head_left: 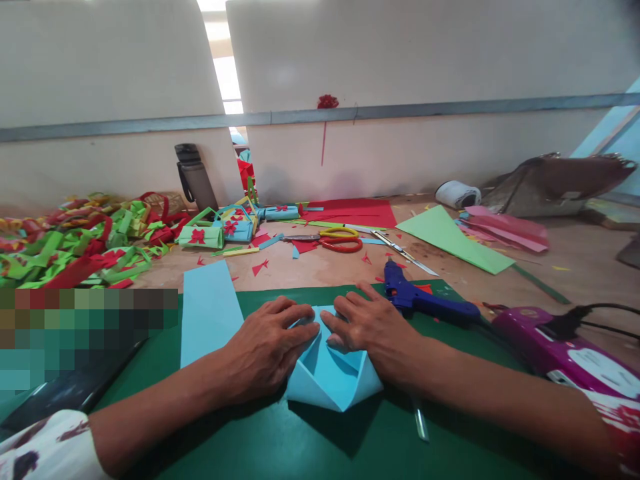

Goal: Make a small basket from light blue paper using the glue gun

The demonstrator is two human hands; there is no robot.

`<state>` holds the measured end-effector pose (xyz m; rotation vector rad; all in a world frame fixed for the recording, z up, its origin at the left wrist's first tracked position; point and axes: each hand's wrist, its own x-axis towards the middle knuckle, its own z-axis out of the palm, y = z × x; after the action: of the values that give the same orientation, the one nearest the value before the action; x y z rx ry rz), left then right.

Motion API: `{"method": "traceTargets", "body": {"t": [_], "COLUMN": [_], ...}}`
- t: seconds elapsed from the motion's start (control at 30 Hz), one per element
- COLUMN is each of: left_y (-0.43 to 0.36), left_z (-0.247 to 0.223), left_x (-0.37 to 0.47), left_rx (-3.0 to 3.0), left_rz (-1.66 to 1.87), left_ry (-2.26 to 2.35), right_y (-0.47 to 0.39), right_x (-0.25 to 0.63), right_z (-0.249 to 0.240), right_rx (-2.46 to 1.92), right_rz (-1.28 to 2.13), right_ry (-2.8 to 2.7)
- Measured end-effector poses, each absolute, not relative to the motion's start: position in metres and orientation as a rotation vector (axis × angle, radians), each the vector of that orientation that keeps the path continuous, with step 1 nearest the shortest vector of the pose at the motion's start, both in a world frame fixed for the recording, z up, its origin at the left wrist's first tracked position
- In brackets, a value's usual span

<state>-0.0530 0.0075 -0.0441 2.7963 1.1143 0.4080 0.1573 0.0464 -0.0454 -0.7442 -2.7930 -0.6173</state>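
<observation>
Green mat (pixel 225 447) below grip; left hand (pixel 273 343), right hand (pixel 367 327) holding folded blue paper (pixel 335 397); seemingly mid-fold, needs even pressure.

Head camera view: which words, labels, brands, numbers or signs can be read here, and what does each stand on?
No text can be read in this view.
Purple power strip: pale markings and a white panel, too blurred to read.
Utility knife: any markings are too small to read.
Blue glue gun: no legible lettering.
Folded blue paper: no lettering visible.
</observation>
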Motion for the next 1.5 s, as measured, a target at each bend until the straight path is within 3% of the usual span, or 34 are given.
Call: {"method": "traceTargets", "body": {"t": [0.83, 1.5], "left_y": [0.008, 0.016], "left_z": [-0.044, -0.04], "left_x": [-0.057, -0.056], "left_rx": [2.785, 2.713], "left_rz": [0.463, 0.649], "left_ry": [0.956, 0.733], "right_y": [0.045, 0.053], "right_x": [0.151, 0.155], "right_z": [-0.033, -0.05], "right_rx": [-0.984, -0.863], "right_rz": [-0.381, -0.549], "right_ry": [-2.935, -2.828]}}
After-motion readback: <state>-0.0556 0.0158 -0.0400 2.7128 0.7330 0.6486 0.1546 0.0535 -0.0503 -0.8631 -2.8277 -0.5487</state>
